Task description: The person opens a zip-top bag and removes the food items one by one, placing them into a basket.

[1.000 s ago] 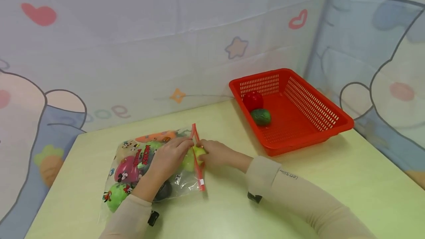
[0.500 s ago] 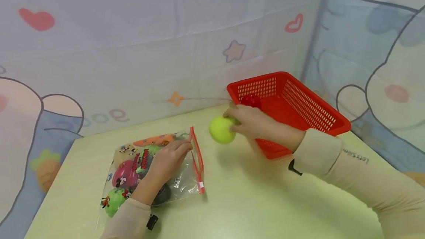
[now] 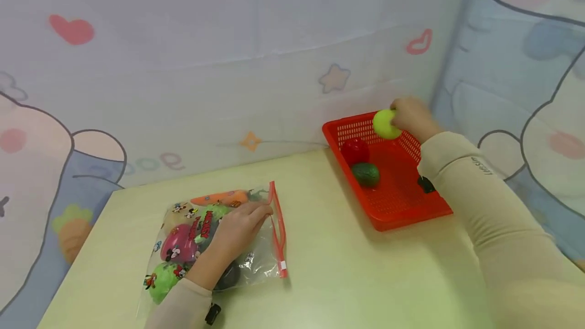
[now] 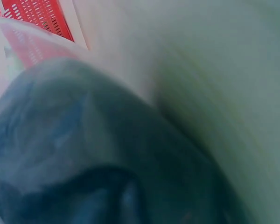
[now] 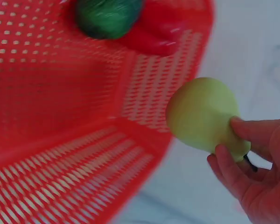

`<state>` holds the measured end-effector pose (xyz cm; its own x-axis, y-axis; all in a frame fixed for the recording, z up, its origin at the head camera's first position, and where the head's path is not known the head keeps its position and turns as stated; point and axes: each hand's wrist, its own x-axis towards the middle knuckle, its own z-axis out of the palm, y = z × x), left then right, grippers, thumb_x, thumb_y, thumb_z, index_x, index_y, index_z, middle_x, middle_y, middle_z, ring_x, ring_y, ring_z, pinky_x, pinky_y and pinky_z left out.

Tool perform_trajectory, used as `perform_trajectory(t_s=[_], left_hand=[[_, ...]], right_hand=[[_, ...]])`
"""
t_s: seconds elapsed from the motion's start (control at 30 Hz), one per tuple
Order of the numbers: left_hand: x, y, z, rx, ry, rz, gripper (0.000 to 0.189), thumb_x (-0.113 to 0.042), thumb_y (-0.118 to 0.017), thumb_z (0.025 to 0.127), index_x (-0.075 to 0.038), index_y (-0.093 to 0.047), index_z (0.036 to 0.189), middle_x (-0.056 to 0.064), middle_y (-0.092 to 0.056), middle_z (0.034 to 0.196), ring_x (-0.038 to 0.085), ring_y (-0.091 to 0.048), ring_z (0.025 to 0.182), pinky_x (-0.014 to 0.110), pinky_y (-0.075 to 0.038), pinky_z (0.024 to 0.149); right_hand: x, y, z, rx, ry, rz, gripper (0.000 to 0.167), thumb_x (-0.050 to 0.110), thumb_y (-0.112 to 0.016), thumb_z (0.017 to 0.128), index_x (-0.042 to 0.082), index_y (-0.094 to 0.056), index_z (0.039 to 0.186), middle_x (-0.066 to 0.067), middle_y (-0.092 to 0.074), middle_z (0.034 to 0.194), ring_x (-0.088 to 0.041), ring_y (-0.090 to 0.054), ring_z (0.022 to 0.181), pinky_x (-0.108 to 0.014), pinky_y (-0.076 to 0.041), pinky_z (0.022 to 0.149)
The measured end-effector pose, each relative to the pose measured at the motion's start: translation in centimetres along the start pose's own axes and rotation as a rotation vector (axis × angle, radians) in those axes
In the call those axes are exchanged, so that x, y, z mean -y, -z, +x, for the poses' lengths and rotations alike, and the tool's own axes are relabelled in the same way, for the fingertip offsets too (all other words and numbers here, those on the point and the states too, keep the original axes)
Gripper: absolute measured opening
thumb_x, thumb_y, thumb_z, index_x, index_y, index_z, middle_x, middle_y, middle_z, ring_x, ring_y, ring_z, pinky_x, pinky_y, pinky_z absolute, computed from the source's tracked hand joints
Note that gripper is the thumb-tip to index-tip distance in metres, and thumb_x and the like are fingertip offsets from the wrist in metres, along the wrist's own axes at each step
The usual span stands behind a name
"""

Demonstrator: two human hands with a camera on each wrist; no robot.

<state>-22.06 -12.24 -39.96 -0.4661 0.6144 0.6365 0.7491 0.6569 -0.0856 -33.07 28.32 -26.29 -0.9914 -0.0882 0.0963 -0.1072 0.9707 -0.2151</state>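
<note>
My right hand [image 3: 413, 117] pinches a yellow-green pear [image 3: 385, 124] over the back part of the red basket [image 3: 388, 221]. In the right wrist view the thumb and fingers grip the pear [image 5: 203, 114] at its narrow end, beside the dark stem. My left hand [image 3: 241, 228] holds the clear zip bag [image 3: 260, 255] near its red-edged mouth, on the table. Through the plastic show a carrot [image 3: 221, 198], a magenta round piece [image 3: 180, 243], a green bumpy piece [image 3: 163, 282] and a dark one [image 3: 227, 276]. A blurred dark shape [image 4: 84, 140] fills much of the left wrist view.
Inside the basket, a glossy red pepper [image 3: 355, 151] and a dark green rounded vegetable [image 3: 365, 174] lie along the left wall. The pale table [image 3: 338, 273] reaches back to a printed cloth [image 3: 205, 75], which also hangs at the right.
My right hand has drawn the pear out of the bag's mouth and carried it right and back, over the basket. The left hand stays on the bag.
</note>
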Motion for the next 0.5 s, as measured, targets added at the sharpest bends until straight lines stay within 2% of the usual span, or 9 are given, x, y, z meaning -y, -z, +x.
perform_trajectory(t_s=[0.1, 0.2, 0.3, 0.4, 0.5], left_hand=[[-0.2, -0.2, 0.3, -0.004, 0.009, -0.002, 0.025, -0.01, -0.074, 0.074, -0.015, -0.066, 0.097, 0.002, -0.069, 0.1, 0.017, -0.066, 0.093, 0.03, -0.056, 0.069], [-0.4, -0.5, 0.6, 0.005, 0.028, -0.007, 0.023, -0.011, -0.073, 0.076, -0.016, -0.066, 0.098, 0.001, -0.069, 0.101, 0.016, -0.066, 0.094, 0.03, -0.056, 0.071], [-0.7, -1.1, 0.8, 0.006, 0.02, -0.015, 0.021, -0.013, -0.072, 0.078, -0.016, -0.067, 0.098, 0.0, -0.069, 0.1, 0.016, -0.066, 0.093, 0.029, -0.056, 0.071], [-1.0, -1.4, 1.0, -0.001, -0.005, -0.025, 0.019, -0.013, -0.072, 0.078, -0.015, -0.067, 0.096, 0.001, -0.069, 0.099, 0.016, -0.066, 0.091, 0.029, -0.056, 0.069], [-1.1, -1.5, 1.3, 0.01, -0.009, -0.026, 0.019, -0.013, -0.072, 0.078, -0.014, -0.067, 0.097, 0.001, -0.069, 0.098, 0.016, -0.066, 0.091, 0.029, -0.056, 0.07]], right_hand=[[-1.3, -2.2, 0.8, 0.019, -0.056, 0.049, 0.04, 0.006, -0.056, 0.083, -0.011, -0.05, 0.119, -0.032, -0.052, 0.119, -0.046, -0.048, 0.107, -0.053, -0.041, 0.091], [-2.3, -4.7, 1.4, 0.027, -0.104, 0.098, 0.037, 0.005, -0.053, 0.085, -0.009, -0.049, 0.119, -0.031, -0.052, 0.119, -0.043, -0.05, 0.103, -0.052, -0.042, 0.089], [-3.0, -6.6, 1.3, 0.045, -0.144, 0.093, 0.035, 0.003, -0.048, 0.087, -0.007, -0.051, 0.12, -0.03, -0.054, 0.115, -0.037, -0.052, 0.089, -0.044, -0.045, 0.077], [-3.2, -7.5, 1.2, 0.057, -0.144, 0.042, 0.035, 0.003, -0.042, 0.09, -0.006, -0.055, 0.121, -0.029, -0.057, 0.112, -0.031, -0.049, 0.078, -0.037, -0.041, 0.065], [-3.0, -7.3, 1.4, 0.08, -0.132, 0.032, 0.037, 0.002, -0.039, 0.091, -0.006, -0.052, 0.125, -0.029, -0.055, 0.118, -0.032, -0.049, 0.082, -0.035, -0.04, 0.065]])
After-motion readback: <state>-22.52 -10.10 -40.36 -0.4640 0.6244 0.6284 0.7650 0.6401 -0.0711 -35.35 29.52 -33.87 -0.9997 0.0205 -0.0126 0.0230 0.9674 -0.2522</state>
